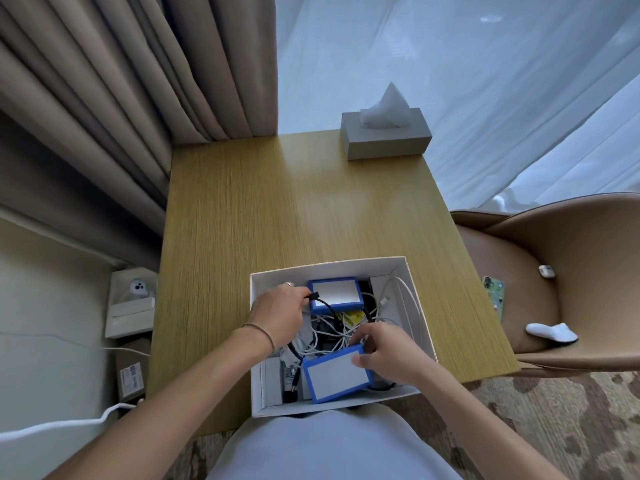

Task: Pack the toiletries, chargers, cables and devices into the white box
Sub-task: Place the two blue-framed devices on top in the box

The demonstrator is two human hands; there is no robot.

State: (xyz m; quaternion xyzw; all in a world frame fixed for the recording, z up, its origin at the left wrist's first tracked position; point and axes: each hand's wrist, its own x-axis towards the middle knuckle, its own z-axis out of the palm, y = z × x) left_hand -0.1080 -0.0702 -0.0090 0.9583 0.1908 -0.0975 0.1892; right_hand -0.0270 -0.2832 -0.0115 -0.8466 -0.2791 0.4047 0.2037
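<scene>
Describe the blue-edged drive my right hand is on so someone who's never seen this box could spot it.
Find the wooden table and the open white box at its near edge. In the box's near corner, a flat device with a blue rim and pale face lies tilted under the right hand. Its twin sits at the far side, by the left hand.

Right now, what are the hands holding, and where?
Left hand pinches the black cable by its plug end. Right hand grips the near blue drive at its far right corner.
</scene>
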